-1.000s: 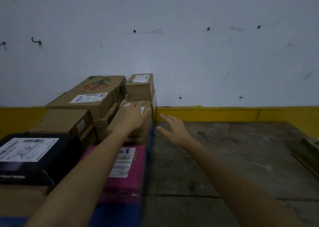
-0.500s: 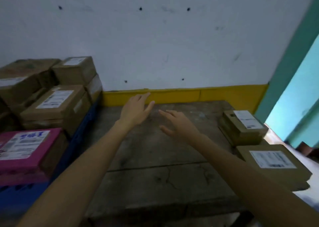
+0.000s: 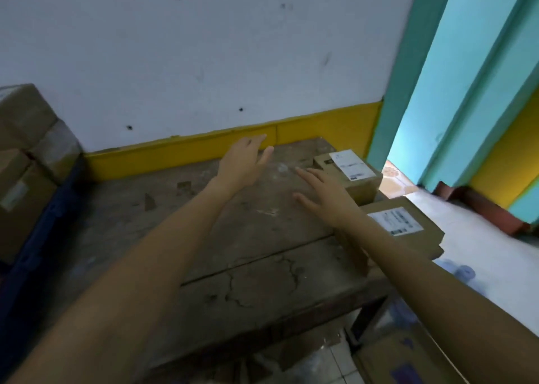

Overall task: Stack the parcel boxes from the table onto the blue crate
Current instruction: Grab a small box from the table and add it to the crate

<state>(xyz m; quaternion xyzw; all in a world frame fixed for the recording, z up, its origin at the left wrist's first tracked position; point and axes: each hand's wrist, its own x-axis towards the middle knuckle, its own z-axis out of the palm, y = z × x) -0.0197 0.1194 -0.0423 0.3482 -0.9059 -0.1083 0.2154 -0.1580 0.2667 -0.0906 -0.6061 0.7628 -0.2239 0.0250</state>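
Observation:
Two brown parcel boxes lie on the right end of the worn wooden table [image 3: 233,237]. The far box [image 3: 358,179] carries a white label, and the near flat box [image 3: 408,226] overhangs the table's right edge. My right hand [image 3: 323,197] reaches toward them with straight fingers, just left of the far box and holding nothing. My left hand [image 3: 242,165] hovers over the table's back middle, fingers spread and empty. At the far left, stacked brown boxes [image 3: 26,162] sit on the blue crate [image 3: 38,237].
A white wall with a yellow base strip [image 3: 204,147] runs behind the table. A teal door frame [image 3: 408,71] stands at the right, with a light floor beyond. Cardboard [image 3: 408,354] lies on the floor below the table's right end.
The view has swung right, away from the stacked crate toward the table's right end. Both empty hands moved right with it, the right hand nearing the two parcels.

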